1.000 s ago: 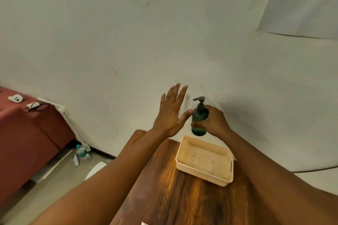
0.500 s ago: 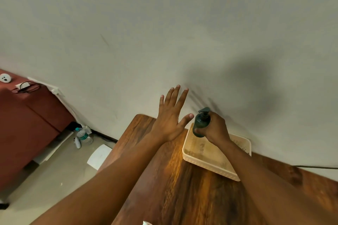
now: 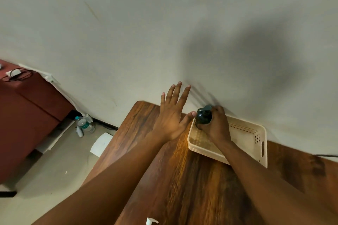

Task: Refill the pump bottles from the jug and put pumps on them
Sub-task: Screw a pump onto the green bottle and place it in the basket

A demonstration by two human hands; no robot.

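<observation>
The right hand (image 3: pixel 215 126) has its fingers curled round the body of the dark green pump bottle (image 3: pixel 204 117), pump already on top, and holds it upright at the far left corner of the cream basket (image 3: pixel 256 134). Whether the base has touched the basket floor I can't tell; the hand covers it. The left hand (image 3: pixel 172 117) is spread flat beside it, fingers straight, holding nothing, with the thumb tip just at the bottle's shoulder.

If the bottle is filled, it should feel weighty for its size. It's rigid, smooth plastic by the look of it, and likely slick if any liquid ran down the side. The body is the place to grip, as now. The pump head is a poor handle: it could press down and squirt, or loosen on its thread.

Room next. The basket sits on the wooden desk (image 3: pixel 164 179) hard against the wall (image 3: pixel 128 33), so there's nothing to spare behind it; the hand should come out upward and back toward the person. The rest of the basket looks free, though the right forearm hides part of the floor. The desk's left edge is close by, with a drop to the floor where a water bottle (image 3: pixel 84 124) stands. At the near edge of the desk a white pump piece (image 3: pixel 151 221) just shows.
</observation>
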